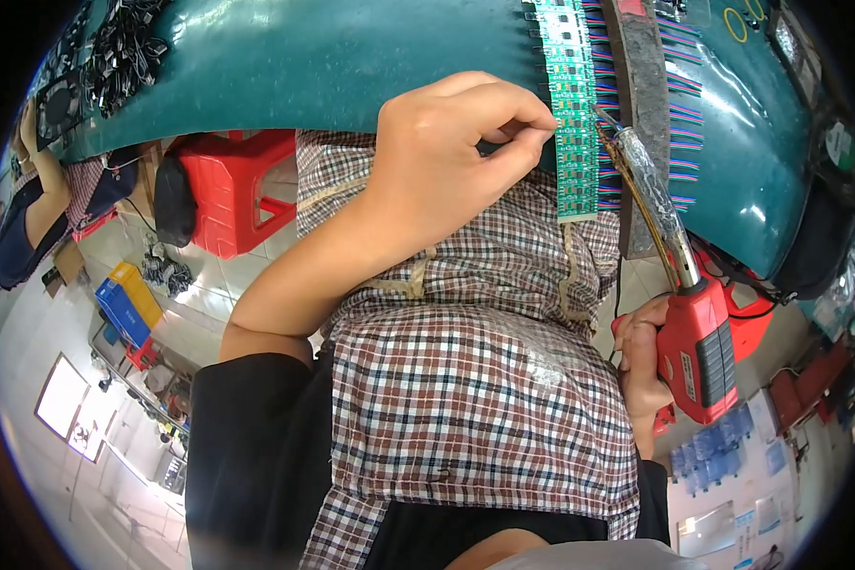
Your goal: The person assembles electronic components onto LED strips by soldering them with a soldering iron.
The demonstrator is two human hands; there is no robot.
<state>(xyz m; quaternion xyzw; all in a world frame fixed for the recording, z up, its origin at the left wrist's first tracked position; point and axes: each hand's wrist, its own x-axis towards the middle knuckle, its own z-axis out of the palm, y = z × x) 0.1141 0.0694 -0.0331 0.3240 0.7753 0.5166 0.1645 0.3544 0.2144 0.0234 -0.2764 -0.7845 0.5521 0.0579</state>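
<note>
A long green panel of small circuit boards [576,176] lies at the table's near edge. Thin coloured wires [684,141] stick out along its right side, and small metal leads line its far left side. My left hand [446,142] is closed in a pinch, fingertips at the panel's left edge; whatever sits between them is too small to make out. My right hand [642,366] grips a red soldering gun [701,347] by its handle. The gun's foil-wrapped barrel points up and left, its tip close to the panel's right edge where the wires meet it.
A dark, heavy bar [639,81] lies across the wires right of the panel. The green table mat [351,62] bears a heap of black cables [128,52] at far left. Red stools [242,190] stand below; another person's arm [47,195] shows at left.
</note>
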